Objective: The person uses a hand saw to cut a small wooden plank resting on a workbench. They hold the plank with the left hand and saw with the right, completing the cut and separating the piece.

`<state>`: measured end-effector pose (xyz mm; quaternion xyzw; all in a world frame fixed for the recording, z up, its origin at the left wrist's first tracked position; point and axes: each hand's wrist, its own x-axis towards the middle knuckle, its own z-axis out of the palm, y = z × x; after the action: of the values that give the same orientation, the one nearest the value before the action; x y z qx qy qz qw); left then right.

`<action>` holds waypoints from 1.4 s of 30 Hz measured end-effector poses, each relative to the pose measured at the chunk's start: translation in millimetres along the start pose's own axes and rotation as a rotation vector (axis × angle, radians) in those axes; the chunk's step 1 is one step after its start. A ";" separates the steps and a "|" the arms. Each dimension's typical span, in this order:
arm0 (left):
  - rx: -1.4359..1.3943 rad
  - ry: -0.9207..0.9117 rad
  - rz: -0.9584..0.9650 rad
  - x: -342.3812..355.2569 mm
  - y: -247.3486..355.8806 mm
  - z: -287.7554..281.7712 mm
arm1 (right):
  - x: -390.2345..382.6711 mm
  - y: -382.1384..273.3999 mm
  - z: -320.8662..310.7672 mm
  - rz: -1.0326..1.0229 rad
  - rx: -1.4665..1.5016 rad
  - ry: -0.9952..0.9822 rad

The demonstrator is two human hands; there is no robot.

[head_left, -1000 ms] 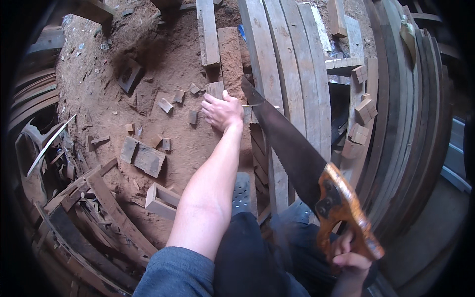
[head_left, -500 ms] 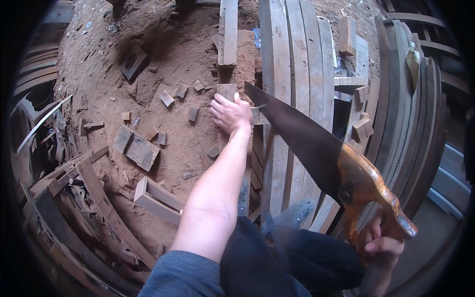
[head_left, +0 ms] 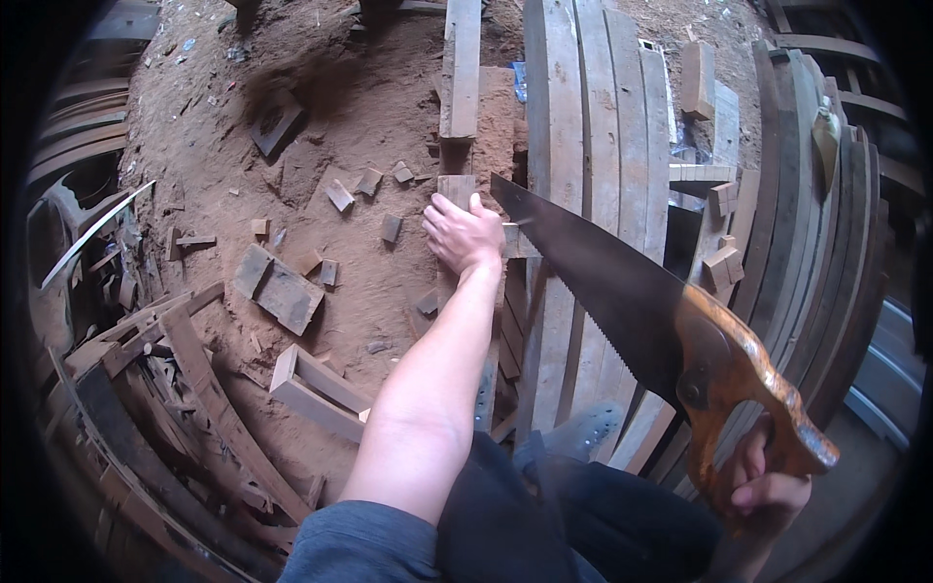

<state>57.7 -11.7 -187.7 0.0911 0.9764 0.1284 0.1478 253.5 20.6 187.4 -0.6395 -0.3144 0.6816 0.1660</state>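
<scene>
My right hand (head_left: 766,484) is closed round the worn orange-brown wooden handle of a handsaw (head_left: 603,282). Its dark toothed blade slants up and left, the tip beside my left thumb. My left hand (head_left: 466,233) presses down over a piece of wood (head_left: 457,185), fingers bent across it and thumb pointing away from me. Just right of that hand, a short pale wooden end (head_left: 522,241) sticks out under the blade, near the tip. The hand hides how it joins the wood beneath, and the blade covers any cut.
Long grey planks (head_left: 564,107) lie side by side right of my left hand. More stacked boards (head_left: 826,223) line the right side. Offcuts (head_left: 282,289) litter the dirt floor, with a scrap-wood pile (head_left: 204,389) at lower left. A beam (head_left: 461,78) runs ahead. My clog-like shoe (head_left: 583,432) rests by the planks.
The whole view has shifted slightly, so everything appears a little further right and lower. Both hands keep their holds, and the saw sits almost the same against the wood.
</scene>
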 end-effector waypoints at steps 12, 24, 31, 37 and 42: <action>0.013 0.006 0.000 -0.5 -1.0 2.4 | 1.3 12.5 -21.8 -0.050 -0.062 -0.096; -0.019 0.013 -0.029 -2.3 1.3 -1.7 | 33.8 -21.6 -26.0 0.180 0.296 -0.314; -0.018 -0.005 -0.030 -1.5 3.0 -5.1 | 4.8 -7.7 -3.2 -0.061 -0.142 -0.065; -0.090 -0.044 -0.033 -2.3 -0.3 -1.7 | 14.7 -13.3 -16.6 0.113 0.130 -0.062; -0.296 0.106 0.319 -4.5 -24.4 -13.7 | 5.5 12.2 -35.0 0.062 -0.046 -0.121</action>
<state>54.2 -39.0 -180.6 0.2150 0.9264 0.2969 0.0858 289.1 22.4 175.9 -0.6102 -0.3194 0.7165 0.1109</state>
